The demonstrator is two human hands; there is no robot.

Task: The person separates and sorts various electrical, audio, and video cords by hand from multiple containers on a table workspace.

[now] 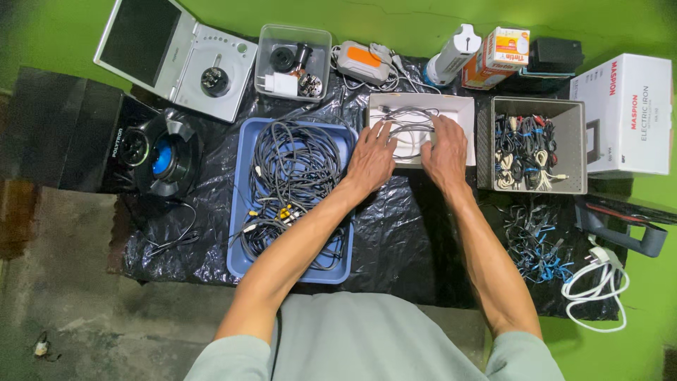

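Observation:
Both my hands reach into a shallow white box (462, 106) at the middle of a black plastic sheet (395, 233). My left hand (370, 159) lies on the box's left edge, its fingers spread over a loose grey cable (409, 116) inside. On the box's right half, my right hand (446, 152) presses down on the same cable bundle with bent fingers. Whether either hand actually grips the cable is unclear.
A blue tray (243, 261) of tangled dark cables sits left of the box; a grey bin (575, 141) of short cables sits right. Behind are a clear tub (294, 35) of adapters, a portable disc player (176, 53), cartons and a bottle. A white power cord (596, 286) lies at right.

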